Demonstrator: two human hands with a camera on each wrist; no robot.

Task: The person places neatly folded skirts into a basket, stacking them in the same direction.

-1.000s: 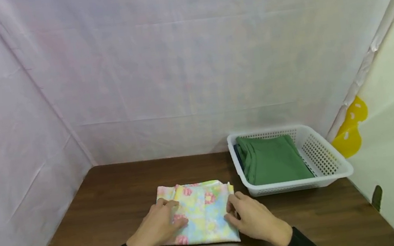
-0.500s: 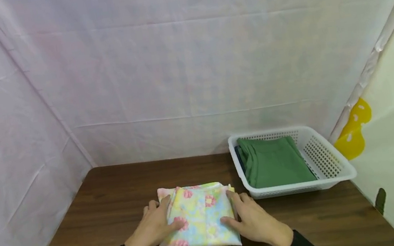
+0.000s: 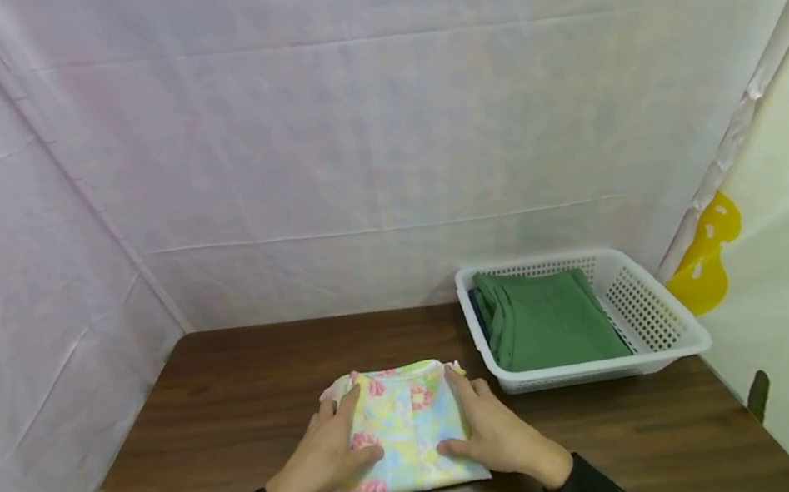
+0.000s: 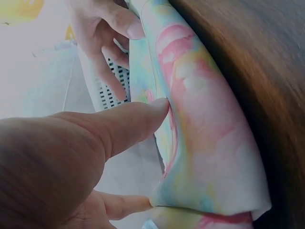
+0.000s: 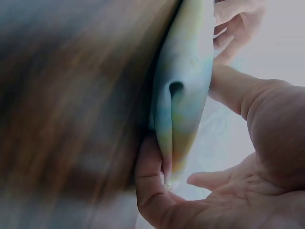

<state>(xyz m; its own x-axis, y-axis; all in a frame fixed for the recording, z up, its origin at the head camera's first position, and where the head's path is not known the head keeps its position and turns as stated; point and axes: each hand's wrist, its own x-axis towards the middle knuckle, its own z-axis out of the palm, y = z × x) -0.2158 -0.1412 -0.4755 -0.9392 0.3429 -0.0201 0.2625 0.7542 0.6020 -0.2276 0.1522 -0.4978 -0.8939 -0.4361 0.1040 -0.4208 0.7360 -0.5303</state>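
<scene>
A folded floral garment (image 3: 405,438) in yellow, pink and pale blue lies on the brown table. My left hand (image 3: 326,449) rests on its left side, the thumb straight over the top; in the left wrist view a straight finger (image 4: 126,206) touches the far corner of the cloth. My right hand (image 3: 499,425) grips the opposite side. In the right wrist view its thumb lies over the cloth, while a bent finger (image 5: 151,179) is tucked round the lower edge by the table. The fingers under the left side are hidden.
A white perforated basket (image 3: 670,350) stands at the back right of the table (image 3: 245,368). Folded green cloth (image 3: 553,325) lies in it, with a dark blue edge beside it. White fabric walls (image 3: 352,159) rise behind and at the left.
Both hands have shifted along the garment's sides, with thumbs and fingers spread farther over it. The garment has slid slightly right and its near edge sits straighter. The basket stays put.
</scene>
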